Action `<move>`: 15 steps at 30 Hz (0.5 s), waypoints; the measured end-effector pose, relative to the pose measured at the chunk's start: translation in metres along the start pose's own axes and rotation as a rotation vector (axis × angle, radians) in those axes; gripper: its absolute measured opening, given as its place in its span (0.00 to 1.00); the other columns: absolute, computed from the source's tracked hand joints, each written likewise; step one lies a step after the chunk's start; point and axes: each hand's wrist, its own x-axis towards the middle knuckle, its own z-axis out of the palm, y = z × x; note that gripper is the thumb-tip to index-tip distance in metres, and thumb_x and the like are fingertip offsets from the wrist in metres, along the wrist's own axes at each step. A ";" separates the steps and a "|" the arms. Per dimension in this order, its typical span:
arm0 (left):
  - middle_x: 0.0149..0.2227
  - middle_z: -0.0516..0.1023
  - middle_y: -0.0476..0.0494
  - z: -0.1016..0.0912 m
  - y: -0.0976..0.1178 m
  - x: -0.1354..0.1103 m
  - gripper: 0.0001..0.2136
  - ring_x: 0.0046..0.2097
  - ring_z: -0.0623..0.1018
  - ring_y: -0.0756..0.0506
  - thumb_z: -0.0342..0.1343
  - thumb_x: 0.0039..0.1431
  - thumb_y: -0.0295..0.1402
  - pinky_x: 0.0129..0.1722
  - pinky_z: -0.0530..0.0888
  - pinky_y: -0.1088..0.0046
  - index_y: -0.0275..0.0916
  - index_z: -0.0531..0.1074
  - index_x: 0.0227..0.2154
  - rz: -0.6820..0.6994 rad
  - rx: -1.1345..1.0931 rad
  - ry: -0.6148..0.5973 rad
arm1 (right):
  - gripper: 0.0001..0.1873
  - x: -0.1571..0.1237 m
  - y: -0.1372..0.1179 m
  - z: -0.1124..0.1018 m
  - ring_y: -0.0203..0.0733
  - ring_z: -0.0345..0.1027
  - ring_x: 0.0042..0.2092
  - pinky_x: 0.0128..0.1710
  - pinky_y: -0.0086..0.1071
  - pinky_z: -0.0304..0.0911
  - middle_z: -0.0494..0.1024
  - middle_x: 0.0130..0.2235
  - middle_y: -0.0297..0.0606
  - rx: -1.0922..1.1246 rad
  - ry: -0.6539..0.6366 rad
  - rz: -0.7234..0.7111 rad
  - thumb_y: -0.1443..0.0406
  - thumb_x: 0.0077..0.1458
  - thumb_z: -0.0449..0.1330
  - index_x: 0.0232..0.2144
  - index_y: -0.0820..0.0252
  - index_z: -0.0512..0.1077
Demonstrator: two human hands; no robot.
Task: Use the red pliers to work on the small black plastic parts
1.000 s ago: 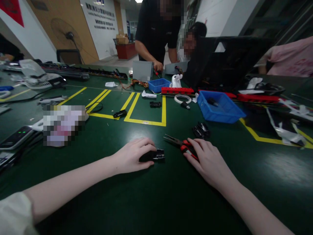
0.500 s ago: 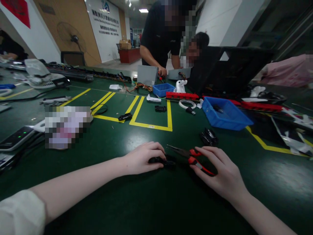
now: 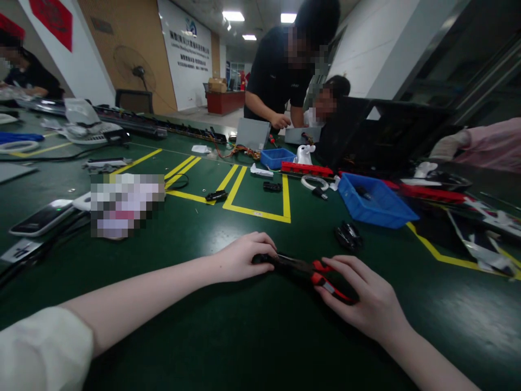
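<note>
My left hand (image 3: pixel 248 257) is closed on a small black part (image 3: pixel 262 259), pinched between thumb and fingers just above the green table. In my right hand (image 3: pixel 364 288) are red-handled needle-nose pliers (image 3: pixel 323 276), with their handles spread a little. The slim jaws point left and reach the black part beside my left fingertips; whether they grip it I cannot tell. Several similar black pieces (image 3: pixel 348 236) lie beyond my right hand. Two more small black parts, one on the yellow tape (image 3: pixel 216 195) and one inside a taped outline (image 3: pixel 272 187), lie further off.
A blue bin (image 3: pixel 372 201) holding a dark piece stands at right, near a white cable coil (image 3: pixel 314 183) and a red strip (image 3: pixel 307 168). At left lie a blurred-out object (image 3: pixel 126 209) and a black device (image 3: pixel 43 217). Across the table a person (image 3: pixel 271 81) bends over grey metal boxes (image 3: pixel 252 134).
The pliers have moved left and down, so their tips now meet the black part in my left hand. The camera view has shifted slightly. The person opposite has moved a hand.
</note>
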 end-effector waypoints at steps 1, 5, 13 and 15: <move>0.52 0.76 0.39 0.000 0.000 0.000 0.07 0.53 0.77 0.42 0.61 0.66 0.30 0.54 0.75 0.61 0.38 0.78 0.46 -0.002 0.005 0.004 | 0.21 0.000 0.000 0.000 0.47 0.80 0.44 0.40 0.38 0.78 0.80 0.47 0.46 0.001 -0.004 -0.001 0.56 0.61 0.64 0.53 0.58 0.75; 0.51 0.77 0.39 -0.001 0.002 0.001 0.07 0.53 0.77 0.42 0.61 0.67 0.32 0.55 0.75 0.62 0.37 0.78 0.45 0.002 0.033 0.009 | 0.21 -0.003 0.005 0.004 0.46 0.80 0.43 0.39 0.36 0.77 0.80 0.48 0.45 -0.025 0.006 -0.035 0.55 0.62 0.63 0.54 0.57 0.74; 0.52 0.77 0.38 -0.004 -0.002 0.003 0.07 0.54 0.77 0.42 0.62 0.66 0.32 0.55 0.75 0.61 0.37 0.77 0.45 0.003 0.092 0.020 | 0.22 -0.004 0.014 0.014 0.46 0.80 0.39 0.35 0.35 0.77 0.81 0.46 0.43 -0.039 0.005 -0.077 0.52 0.64 0.60 0.55 0.54 0.72; 0.52 0.76 0.38 -0.005 -0.003 0.002 0.07 0.53 0.77 0.42 0.61 0.67 0.32 0.55 0.75 0.61 0.37 0.77 0.45 0.021 0.095 0.016 | 0.21 -0.003 0.015 0.014 0.45 0.81 0.38 0.33 0.34 0.77 0.81 0.46 0.42 -0.068 0.004 -0.091 0.53 0.63 0.62 0.55 0.52 0.72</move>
